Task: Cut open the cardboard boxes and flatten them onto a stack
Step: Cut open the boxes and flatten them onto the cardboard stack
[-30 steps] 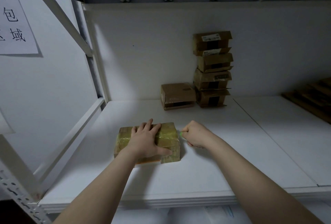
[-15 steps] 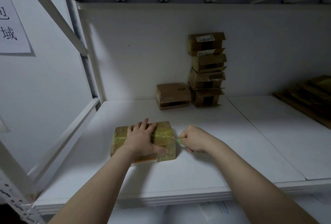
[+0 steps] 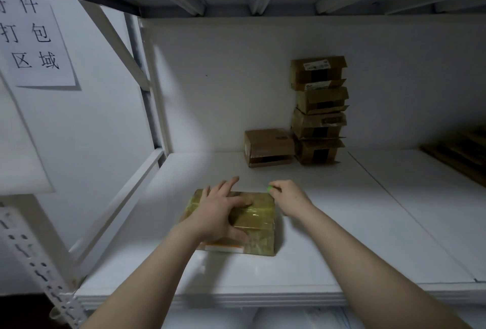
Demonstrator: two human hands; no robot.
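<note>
The job looks to be at an early-to-middle stage. The taped box (image 3: 256, 219) being worked on lies near the front of the shelf (image 3: 368, 223), closed and full-shaped, wrapped in yellowish shiny tape with no slit that I can make out. The left hand (image 3: 219, 214) presses down on its top with fingers spread flat. The right hand (image 3: 290, 197) sits at the box's far right corner, fingers curled round a small green cutter (image 3: 269, 188) (only the green tip shows, so any blade is a guess). So the cut seems about to start or barely begun; opening, flattening and stacking are all left for this box.

At the dim right edge lies a pile of flat cardboard (image 3: 460, 152), probably boxes already done; I cannot count the sheets.

Counts: one box under the hands; against the back wall, a stack of four boxes (image 3: 319, 110) and one single box (image 3: 268, 147) just beside it on the left, making five waiting (whether those are already slit I cannot tell). One cutter, two hands, one paper sign (image 3: 34, 36) on the left wall.
</note>
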